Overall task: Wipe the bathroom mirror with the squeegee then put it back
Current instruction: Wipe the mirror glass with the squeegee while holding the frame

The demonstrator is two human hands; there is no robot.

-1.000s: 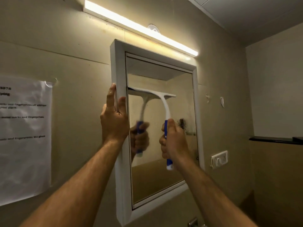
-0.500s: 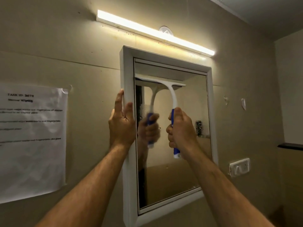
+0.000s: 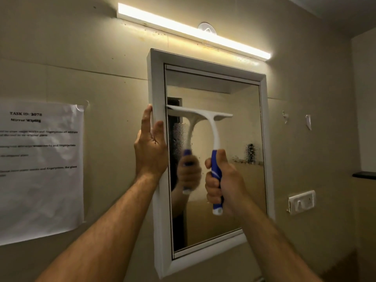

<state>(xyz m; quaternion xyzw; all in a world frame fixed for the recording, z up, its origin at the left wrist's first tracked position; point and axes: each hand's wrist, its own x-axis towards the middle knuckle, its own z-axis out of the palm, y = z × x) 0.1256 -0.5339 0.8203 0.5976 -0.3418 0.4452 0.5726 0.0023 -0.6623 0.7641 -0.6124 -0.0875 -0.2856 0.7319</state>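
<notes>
White squeegee (image 3: 205, 117) blade touches mirror's (image 3: 240, 192) left edge.

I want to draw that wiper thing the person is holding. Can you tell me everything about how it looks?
The squeegee is shaped like a T. Its top is a long, thin white blade, lying almost level against the mirror glass, with its left tip at the white frame. A curved white neck runs down into a blue handle with white stripes and a white end cap. It looks like smooth plastic. The right hand is wrapped around the handle, thumb up. Its blurry reflection shows in the glass beside it.
</notes>
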